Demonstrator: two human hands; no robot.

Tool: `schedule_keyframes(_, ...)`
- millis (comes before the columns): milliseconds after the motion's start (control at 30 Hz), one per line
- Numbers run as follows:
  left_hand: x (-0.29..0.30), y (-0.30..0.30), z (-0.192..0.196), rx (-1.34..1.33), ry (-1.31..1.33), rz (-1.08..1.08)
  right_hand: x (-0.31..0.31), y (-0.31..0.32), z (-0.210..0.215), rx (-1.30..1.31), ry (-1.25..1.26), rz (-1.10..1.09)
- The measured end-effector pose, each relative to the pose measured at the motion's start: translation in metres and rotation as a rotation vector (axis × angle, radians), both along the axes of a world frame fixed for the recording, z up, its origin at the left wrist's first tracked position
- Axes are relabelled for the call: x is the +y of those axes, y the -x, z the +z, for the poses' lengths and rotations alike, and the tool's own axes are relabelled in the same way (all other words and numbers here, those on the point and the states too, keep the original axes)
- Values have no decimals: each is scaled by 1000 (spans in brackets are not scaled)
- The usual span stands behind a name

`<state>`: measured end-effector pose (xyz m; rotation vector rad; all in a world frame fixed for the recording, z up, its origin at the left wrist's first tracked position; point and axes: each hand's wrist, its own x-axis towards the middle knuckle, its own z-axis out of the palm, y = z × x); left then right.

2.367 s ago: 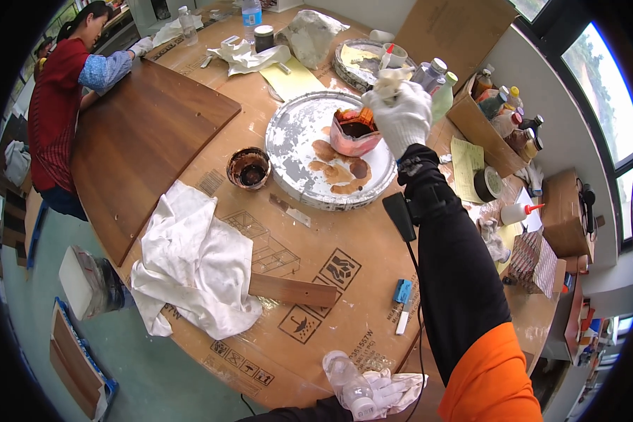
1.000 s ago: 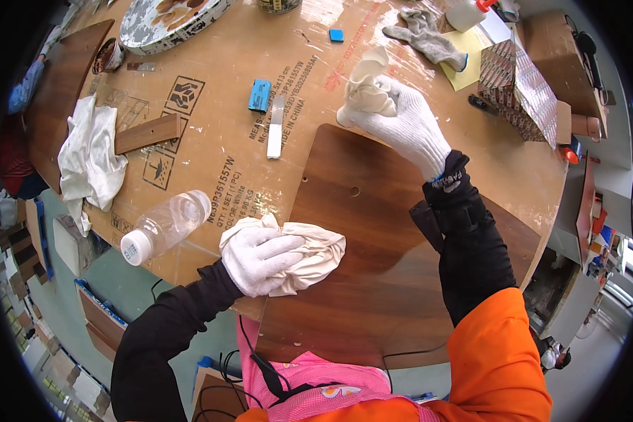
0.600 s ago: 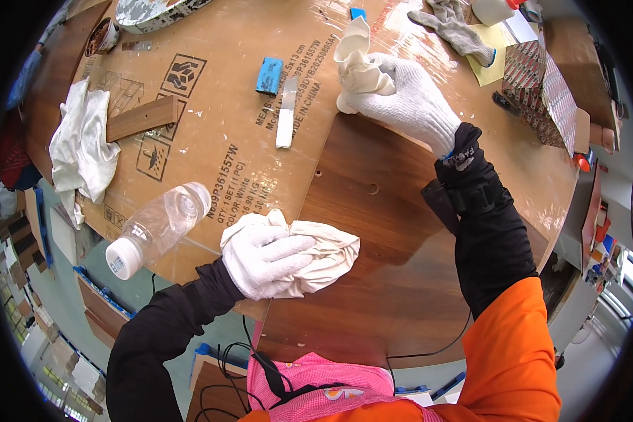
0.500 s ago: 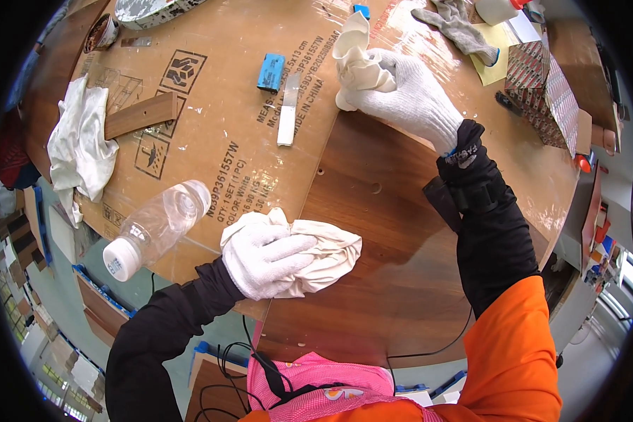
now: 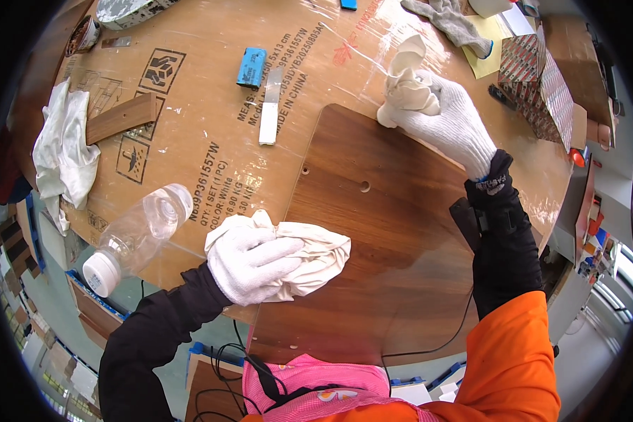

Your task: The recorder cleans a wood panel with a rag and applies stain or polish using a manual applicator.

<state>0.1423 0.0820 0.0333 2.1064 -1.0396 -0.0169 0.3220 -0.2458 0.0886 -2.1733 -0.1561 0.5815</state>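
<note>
A dark brown wood-grain panel (image 5: 373, 232) lies before me, partly on a cardboard-covered table. My left hand (image 5: 250, 264), in a white knit glove, presses a bunched cream cloth (image 5: 320, 257) onto the panel's left edge. Its fingers are curled over the cloth. At the far right edge my right hand (image 5: 454, 119), gloved the same way, grips a second crumpled cream cloth (image 5: 408, 74). That cloth touches the edge near the far corner, and part of it stands up above the fingers. Two small round holes show in the panel's surface.
Left of the panel lies a clear bottle (image 5: 144, 228) with a white cap. Beyond it are a white rag (image 5: 67, 151), a brown wood strip (image 5: 123, 118), a blue block (image 5: 252, 67) and a flat scraper (image 5: 270, 109). A patterned box (image 5: 534, 84) and grey glove (image 5: 450, 21) sit far right.
My right hand has moved with its cloth rightward and nearer along the panel's far edge, uncovering the corner. My left hand stays on its cloth; the whole view has shifted slightly.
</note>
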Motion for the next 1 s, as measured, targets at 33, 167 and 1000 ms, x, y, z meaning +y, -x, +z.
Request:
schedule_keyframes(33,0,0,0,3,1,-4,-3,1,0,50,54,-55)
schedule_keyframes(167,0,-1,1,27,-15,-33,5,-4,-9,-40,-178,-91)
schedule_keyframes(1000,-14,-10,16,-29,-89,-37,-32,15,-15,-141,-150,95)
